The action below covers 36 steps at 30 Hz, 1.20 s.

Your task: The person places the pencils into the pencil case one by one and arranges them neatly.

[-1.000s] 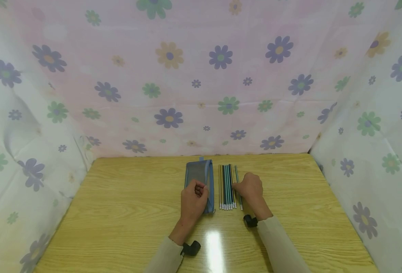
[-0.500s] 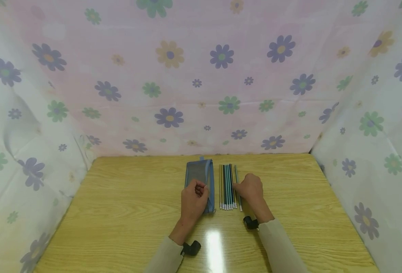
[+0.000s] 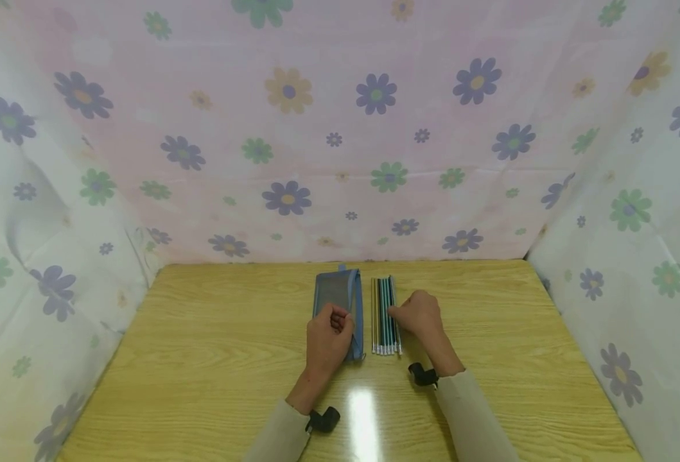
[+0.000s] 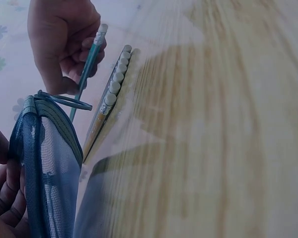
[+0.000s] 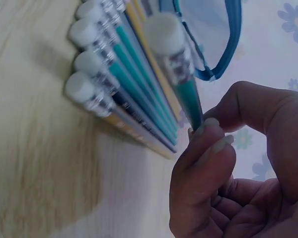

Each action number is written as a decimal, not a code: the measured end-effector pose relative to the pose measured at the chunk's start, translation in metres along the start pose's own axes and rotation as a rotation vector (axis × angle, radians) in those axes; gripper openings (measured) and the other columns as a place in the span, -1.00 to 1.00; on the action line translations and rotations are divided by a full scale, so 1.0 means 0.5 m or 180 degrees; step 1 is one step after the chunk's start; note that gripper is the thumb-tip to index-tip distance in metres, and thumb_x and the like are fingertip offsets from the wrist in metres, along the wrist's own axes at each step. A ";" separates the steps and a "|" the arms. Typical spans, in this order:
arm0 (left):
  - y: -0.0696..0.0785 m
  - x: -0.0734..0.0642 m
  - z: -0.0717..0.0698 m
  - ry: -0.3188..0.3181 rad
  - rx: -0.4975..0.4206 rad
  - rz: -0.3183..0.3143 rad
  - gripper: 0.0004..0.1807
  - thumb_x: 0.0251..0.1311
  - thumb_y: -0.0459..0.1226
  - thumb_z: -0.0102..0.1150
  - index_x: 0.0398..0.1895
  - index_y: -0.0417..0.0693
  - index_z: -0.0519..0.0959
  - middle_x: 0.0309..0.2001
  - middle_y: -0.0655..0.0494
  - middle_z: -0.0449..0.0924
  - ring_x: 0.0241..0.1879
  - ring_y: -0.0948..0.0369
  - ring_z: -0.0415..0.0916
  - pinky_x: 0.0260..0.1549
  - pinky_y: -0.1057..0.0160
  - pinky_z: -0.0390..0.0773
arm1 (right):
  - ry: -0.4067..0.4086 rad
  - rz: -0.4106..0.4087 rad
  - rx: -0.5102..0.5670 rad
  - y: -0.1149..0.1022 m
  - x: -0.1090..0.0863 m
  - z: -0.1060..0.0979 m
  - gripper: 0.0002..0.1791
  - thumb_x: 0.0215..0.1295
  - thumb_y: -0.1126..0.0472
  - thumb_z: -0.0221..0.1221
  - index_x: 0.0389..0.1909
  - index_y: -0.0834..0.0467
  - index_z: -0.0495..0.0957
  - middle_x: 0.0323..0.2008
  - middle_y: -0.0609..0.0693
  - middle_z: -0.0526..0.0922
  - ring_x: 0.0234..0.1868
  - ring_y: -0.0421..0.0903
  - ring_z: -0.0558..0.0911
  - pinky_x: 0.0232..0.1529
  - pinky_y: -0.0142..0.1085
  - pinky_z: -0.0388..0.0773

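My right hand [image 3: 422, 313] pinches a teal pencil [image 5: 188, 96] between thumb and fingertips, its white eraser toward the right wrist camera. The pencil is lifted over a row of pencils [image 3: 383, 317] in teal, yellow and dark colours, which lie side by side with their erasers toward me. Left of the row lies a blue mesh pencil case [image 3: 334, 287] with a zipper. My left hand [image 3: 328, 337] holds the case by its edge with curled fingers, as the left wrist view shows. A zipper pull [image 4: 64, 100] sticks out from the case's near end.
All of this lies on a wood-grain table [image 3: 218, 346]. A flowered curtain [image 3: 328, 128] hangs behind the table's far edge and on both sides. Each wrist wears a small black camera [image 3: 323, 420].
The teal pencil lay right of the row before; my right hand has raised it and moved it left over the row's right side. My left hand and the pencil case stay put.
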<state>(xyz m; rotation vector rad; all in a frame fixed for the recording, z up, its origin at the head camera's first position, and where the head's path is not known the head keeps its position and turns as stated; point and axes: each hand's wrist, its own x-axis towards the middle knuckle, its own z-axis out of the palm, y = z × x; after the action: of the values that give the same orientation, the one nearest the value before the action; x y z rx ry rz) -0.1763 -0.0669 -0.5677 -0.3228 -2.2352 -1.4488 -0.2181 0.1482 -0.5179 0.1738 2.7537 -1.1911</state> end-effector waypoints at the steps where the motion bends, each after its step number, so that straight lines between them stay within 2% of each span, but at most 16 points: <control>1: 0.001 0.000 0.000 -0.0005 0.0000 -0.0002 -0.90 0.33 -0.45 0.30 -0.30 -0.09 0.60 -0.49 0.19 0.61 -0.55 0.36 0.55 -0.55 0.34 0.62 | -0.0009 -0.0014 0.0015 -0.003 -0.001 0.000 -0.41 0.26 0.11 0.41 -0.90 0.04 0.38 -0.87 -0.11 0.34 -0.80 -0.14 0.35 -0.67 -0.30 0.33; 4: 0.002 0.000 0.000 -0.0010 0.0021 -0.0012 -0.90 0.33 -0.45 0.29 -0.30 -0.09 0.60 -0.50 0.18 0.61 -0.55 0.36 0.55 -0.55 0.34 0.62 | -0.0046 -0.0046 0.0094 -0.009 -0.005 0.001 -0.40 0.27 0.11 0.42 -0.90 0.04 0.39 -0.87 -0.09 0.38 -0.80 -0.09 0.43 -0.65 -0.29 0.37; 11: 0.005 0.000 -0.001 -0.0001 0.0022 0.0001 -0.89 0.33 -0.45 0.30 -0.30 -0.09 0.60 -0.50 0.17 0.61 -0.56 0.37 0.55 -0.57 0.34 0.61 | -0.0144 -0.0060 0.0249 -0.022 -0.009 0.010 -0.48 0.26 0.15 0.39 -0.88 0.11 0.48 -0.77 0.12 0.61 -0.71 0.10 0.63 -0.64 -0.26 0.48; 18: 0.007 0.000 -0.003 -0.0044 0.0002 -0.0019 -0.90 0.34 -0.45 0.29 -0.28 -0.09 0.59 -0.49 0.17 0.62 -0.54 0.36 0.55 -0.55 0.34 0.63 | -0.0207 -0.0037 0.0251 -0.031 -0.009 0.020 -0.52 0.29 0.12 0.38 -0.81 0.19 0.60 -0.80 0.02 0.59 -0.73 -0.01 0.62 -0.61 -0.27 0.54; 23: 0.006 0.001 -0.004 -0.0069 0.0007 -0.0042 -0.91 0.35 -0.43 0.29 -0.27 -0.08 0.60 -0.48 0.18 0.62 -0.54 0.36 0.56 -0.54 0.34 0.63 | -0.0255 0.0009 0.0350 -0.037 -0.008 0.027 -0.57 0.26 0.14 0.37 -0.79 0.20 0.61 -0.79 0.01 0.60 -0.70 0.02 0.66 -0.60 -0.24 0.60; 30: 0.007 0.000 -0.004 -0.0075 0.0026 -0.0040 -0.90 0.36 -0.42 0.29 -0.27 -0.07 0.59 -0.48 0.19 0.61 -0.54 0.37 0.55 -0.54 0.34 0.62 | -0.0295 -0.0057 0.0412 -0.045 -0.006 0.035 -0.50 0.28 0.15 0.37 -0.85 0.14 0.53 -0.82 0.00 0.57 -0.70 0.05 0.66 -0.57 -0.21 0.63; 36: 0.009 0.001 -0.004 -0.0058 0.0022 -0.0047 -0.90 0.36 -0.42 0.29 -0.26 -0.06 0.59 -0.48 0.19 0.61 -0.54 0.38 0.54 -0.54 0.35 0.62 | -0.0334 -0.0103 0.0522 -0.054 -0.008 0.041 -0.57 0.31 0.15 0.37 -0.75 0.21 0.65 -0.77 0.01 0.62 -0.66 0.04 0.69 -0.52 -0.16 0.70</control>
<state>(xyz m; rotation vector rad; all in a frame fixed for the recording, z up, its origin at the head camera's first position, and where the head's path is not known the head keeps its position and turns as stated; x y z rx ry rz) -0.1742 -0.0669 -0.5634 -0.3191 -2.2611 -1.4510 -0.2168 0.1149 -0.5118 0.0812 2.5788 -1.3929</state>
